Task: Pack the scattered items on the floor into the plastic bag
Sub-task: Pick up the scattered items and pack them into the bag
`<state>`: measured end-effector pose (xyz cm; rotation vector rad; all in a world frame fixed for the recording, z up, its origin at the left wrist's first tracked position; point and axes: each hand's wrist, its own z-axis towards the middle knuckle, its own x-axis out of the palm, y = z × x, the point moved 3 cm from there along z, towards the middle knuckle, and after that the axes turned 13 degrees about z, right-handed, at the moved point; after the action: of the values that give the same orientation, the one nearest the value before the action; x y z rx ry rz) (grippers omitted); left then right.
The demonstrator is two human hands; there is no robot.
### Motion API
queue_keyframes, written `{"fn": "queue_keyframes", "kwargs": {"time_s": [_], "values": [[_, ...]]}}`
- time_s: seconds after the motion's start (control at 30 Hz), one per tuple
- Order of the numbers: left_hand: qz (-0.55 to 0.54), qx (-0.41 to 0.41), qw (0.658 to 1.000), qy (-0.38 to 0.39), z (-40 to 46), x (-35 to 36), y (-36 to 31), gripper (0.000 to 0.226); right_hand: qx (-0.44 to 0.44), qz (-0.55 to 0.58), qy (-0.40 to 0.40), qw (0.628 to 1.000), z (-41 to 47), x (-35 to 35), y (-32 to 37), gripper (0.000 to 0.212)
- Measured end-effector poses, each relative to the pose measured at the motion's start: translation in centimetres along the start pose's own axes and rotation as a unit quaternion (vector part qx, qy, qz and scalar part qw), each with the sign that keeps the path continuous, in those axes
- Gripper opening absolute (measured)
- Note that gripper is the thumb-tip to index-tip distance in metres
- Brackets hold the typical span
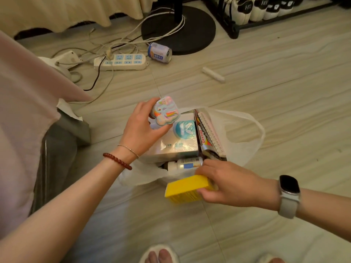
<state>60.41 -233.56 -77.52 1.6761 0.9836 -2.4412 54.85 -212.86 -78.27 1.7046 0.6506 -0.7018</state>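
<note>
A clear plastic bag (pixel 245 130) lies open on the floor. Inside it are a white tissue box (pixel 178 143), a spiral notebook (pixel 209 133) and a white bottle (pixel 185 165). My left hand (pixel 140 130) holds a small colourful unicorn tin (pixel 165 112) above the tissue box. My right hand (pixel 228 184) grips a yellow box (pixel 185 188) at the bag's near edge. Farther off, a blue-and-white can (pixel 159 52) lies on its side and a small white stick-shaped item (pixel 213 74) rests on the tiles.
A white power strip (pixel 121 62) with tangled cables sits at the back left. A black round stand base (pixel 187 27) is behind the can, and a black shoe rack (pixel 233 29) stands at the back right. Pink bedding (pixel 24 111) hangs at left. My slippered feet (pixel 161 256) show below.
</note>
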Motion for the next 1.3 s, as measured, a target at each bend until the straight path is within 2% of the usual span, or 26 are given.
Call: {"fn": "queue_keyframes", "kwargs": {"time_s": [0.07,0.13,0.23,0.33,0.5,0.73,0.83,0.97,1.13,1.27,1.3], "values": [[0.001,-0.003,1.000,-0.001,0.1,0.0,0.2,0.061,-0.009,0.044,-0.048,0.998,0.1,-0.7,0.5,0.054],[0.002,-0.012,1.000,-0.006,0.2,0.1,0.6,0.062,-0.047,0.043,-0.125,0.990,0.5,-1.6,1.0,0.046],[0.001,-0.027,0.999,-0.022,0.3,0.1,1.1,0.060,-0.087,-0.066,-0.185,0.977,1.7,-2.2,1.9,0.043],[-0.003,-0.038,0.998,-0.041,0.4,-0.2,1.3,0.060,-0.114,-0.161,-0.173,0.965,3.0,-1.4,2.6,0.040],[-0.012,-0.043,0.998,-0.042,0.5,-0.4,1.4,0.060,-0.145,-0.184,-0.147,0.961,3.2,-1.5,2.8,0.038],[-0.016,-0.039,0.998,-0.039,0.4,-0.3,1.2,0.057,-0.144,-0.270,-0.165,0.938,0.0,-0.5,0.8,0.029],[-0.011,-0.034,0.999,-0.038,0.4,-0.2,1.1,0.057,-0.109,-0.255,-0.171,0.945,0.4,0.0,1.2,0.028],[-0.006,-0.034,0.999,-0.041,0.3,-0.1,1.2,0.058,-0.064,-0.221,-0.160,0.960,3.2,1.7,2.1,0.036],[-0.005,-0.039,0.998,-0.045,0.4,-0.2,1.3,0.059,-0.105,-0.195,-0.165,0.961,5.8,3.7,2.0,0.043],[-0.007,-0.033,0.999,-0.039,0.4,-0.1,1.2,0.061,-0.145,-0.218,-0.180,0.948,5.8,3.8,1.7,0.031],[-0.009,-0.029,0.999,-0.040,0.3,0.0,1.1,0.061,-0.151,-0.203,-0.175,0.951,5.5,3.7,1.5,0.035]]}}
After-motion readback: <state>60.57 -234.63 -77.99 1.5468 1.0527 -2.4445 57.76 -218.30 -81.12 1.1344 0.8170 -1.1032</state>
